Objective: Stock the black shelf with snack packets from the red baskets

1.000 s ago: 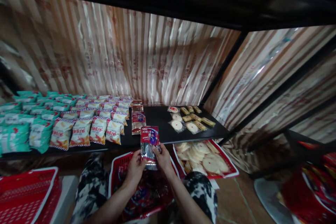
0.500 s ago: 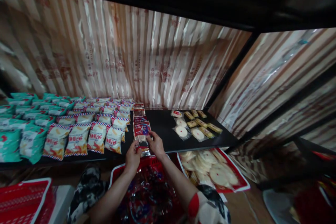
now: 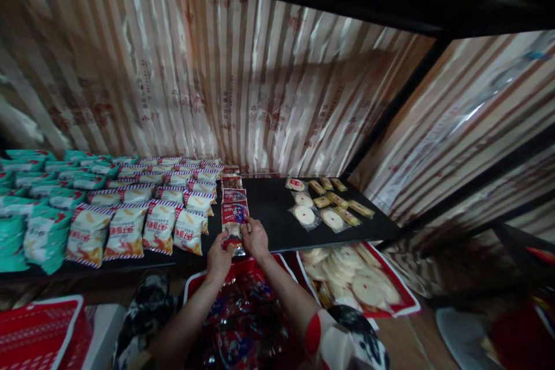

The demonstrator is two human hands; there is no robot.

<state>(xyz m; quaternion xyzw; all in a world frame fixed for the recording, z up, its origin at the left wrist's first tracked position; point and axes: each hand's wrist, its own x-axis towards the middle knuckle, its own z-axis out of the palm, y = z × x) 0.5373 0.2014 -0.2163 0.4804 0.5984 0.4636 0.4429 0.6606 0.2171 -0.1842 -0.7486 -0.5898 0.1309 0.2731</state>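
My left hand pinches the lower left edge of a red snack packet with a clear lower part. My right hand is closed on its right edge. The packet lies at the front of a column of similar red packets on the black shelf. Just left of it stand rows of white snack bags with red and blue striped edges. Below my forearms, a red basket holds many dark red shiny packets.
Teal bags fill the shelf's far left. Round white wrapped cakes and yellow packets lie to the right. A second red basket holds round cakes; another red basket sits lower left. A dark post stands right.
The camera view has shifted slightly. Both hands stay on the red snack packet at the front of its column, with only small finger movement.
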